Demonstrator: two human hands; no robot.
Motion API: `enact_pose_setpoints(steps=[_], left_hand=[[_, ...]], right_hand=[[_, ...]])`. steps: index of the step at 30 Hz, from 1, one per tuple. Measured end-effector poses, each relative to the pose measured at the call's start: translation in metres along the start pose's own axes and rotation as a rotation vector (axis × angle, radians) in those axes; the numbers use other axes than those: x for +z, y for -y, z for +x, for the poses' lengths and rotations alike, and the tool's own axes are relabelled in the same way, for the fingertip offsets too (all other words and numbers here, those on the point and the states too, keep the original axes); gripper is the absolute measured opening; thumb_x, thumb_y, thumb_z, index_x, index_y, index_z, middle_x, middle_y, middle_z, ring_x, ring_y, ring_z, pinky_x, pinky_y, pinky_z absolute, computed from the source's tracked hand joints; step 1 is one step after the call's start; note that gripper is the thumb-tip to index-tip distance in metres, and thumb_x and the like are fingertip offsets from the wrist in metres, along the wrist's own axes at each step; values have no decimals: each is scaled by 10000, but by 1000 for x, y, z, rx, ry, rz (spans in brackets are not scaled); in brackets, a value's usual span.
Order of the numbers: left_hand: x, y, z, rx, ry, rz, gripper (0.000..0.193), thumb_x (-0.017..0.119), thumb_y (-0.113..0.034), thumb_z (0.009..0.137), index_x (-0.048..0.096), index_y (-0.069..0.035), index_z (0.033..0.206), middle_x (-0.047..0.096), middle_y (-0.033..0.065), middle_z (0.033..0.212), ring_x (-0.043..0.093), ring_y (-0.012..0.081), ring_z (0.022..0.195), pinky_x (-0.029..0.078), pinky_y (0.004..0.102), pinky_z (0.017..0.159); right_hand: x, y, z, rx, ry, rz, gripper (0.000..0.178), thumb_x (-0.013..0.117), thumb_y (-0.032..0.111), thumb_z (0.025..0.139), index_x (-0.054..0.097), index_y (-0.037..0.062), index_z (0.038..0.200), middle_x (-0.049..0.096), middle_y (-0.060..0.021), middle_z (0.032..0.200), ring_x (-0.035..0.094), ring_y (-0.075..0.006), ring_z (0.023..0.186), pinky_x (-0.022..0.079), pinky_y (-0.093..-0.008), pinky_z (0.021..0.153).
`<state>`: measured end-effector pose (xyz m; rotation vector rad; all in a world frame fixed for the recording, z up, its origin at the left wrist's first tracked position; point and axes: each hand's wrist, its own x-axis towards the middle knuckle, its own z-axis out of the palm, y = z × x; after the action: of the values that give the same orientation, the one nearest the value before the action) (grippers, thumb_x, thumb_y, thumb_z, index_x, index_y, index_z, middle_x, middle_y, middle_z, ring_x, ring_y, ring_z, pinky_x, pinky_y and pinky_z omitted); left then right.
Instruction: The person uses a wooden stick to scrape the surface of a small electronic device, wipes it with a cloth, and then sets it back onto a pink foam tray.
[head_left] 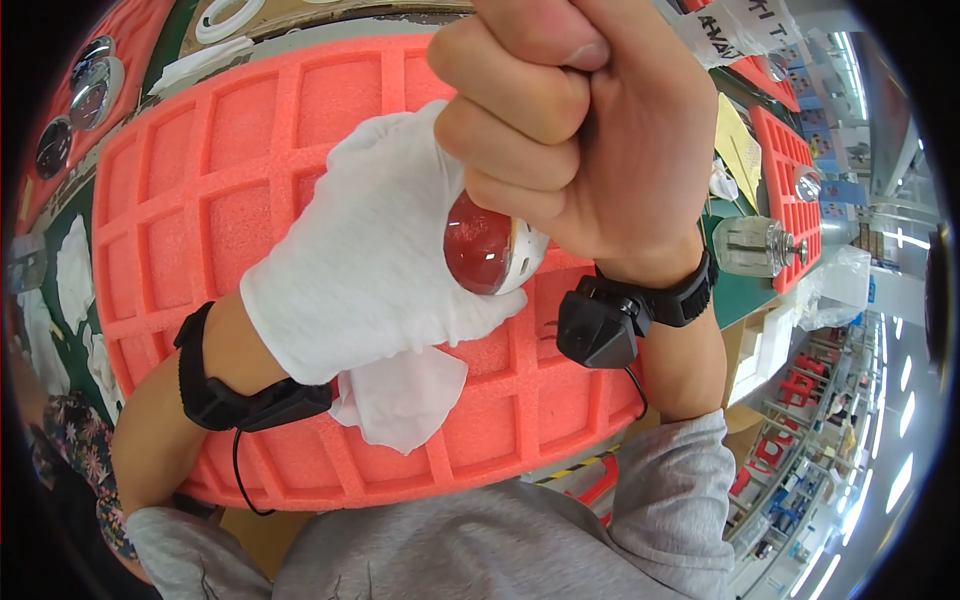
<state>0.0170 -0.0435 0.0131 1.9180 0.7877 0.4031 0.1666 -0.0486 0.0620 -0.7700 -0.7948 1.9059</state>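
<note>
My left hand [365, 235], in a white cloth glove, is closed around a round glass lens [482, 245] with a domed, shiny face. The lens looks reddish, and a white rim shows along its right side. Above it, close to the glove, my bare right hand [570, 110] is curled into a fist; whatever its fingers grip, if anything, is hidden. A white cloth [405, 400] hangs or lies below the gloved hand. Beneath both hands spreads a pink foam tray [207, 163] with square compartments.
On the right stands a clear glass bottle [750, 247] with a metal top, beside another pink foam tray [800, 275]. A yellow paper [737, 145] lies behind it. At the far left several round lenses [92, 95] sit in pink foam. White cloths [75, 270] lie nearby.
</note>
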Motion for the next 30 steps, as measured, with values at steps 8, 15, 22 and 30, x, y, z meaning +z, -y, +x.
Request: enact_pose_setpoints(steps=[8,15,22,30], left_hand=[[0,6,3,65,0,24,677,869,-128,654,575,-31,1255,625,121,1179,619,274,1118,502,367,948],[1,0,2,-33,-10,-9,680,865,-111,651,567,-31,1256,625,118,1185,625,260,1109,502,364,950],[-3,0,1,-32,76,-46,624,859,-104,660,586,-24,1215,645,110,1141,633,237,1067,512,354,910],[5,3,1,-28,-47,-117,476,849,-122,678,646,-48,1102,669,90,1075,651,241,1000,517,351,862]], right_hand=[[-49,-12,30,-326,730,84,506,198,450,1114,335,155,726,254,50,551,160,-71,450,144,-248,394],[-47,-14,31,-372,728,46,485,217,429,1105,358,141,740,273,40,564,184,-80,462,166,-252,408],[-43,-13,19,-396,688,-22,454,242,404,1091,380,127,758,297,29,582,213,-89,478,189,-258,424],[-47,-13,19,-419,639,-96,420,271,375,1076,405,110,778,326,16,602,246,-100,496,215,-264,442]])
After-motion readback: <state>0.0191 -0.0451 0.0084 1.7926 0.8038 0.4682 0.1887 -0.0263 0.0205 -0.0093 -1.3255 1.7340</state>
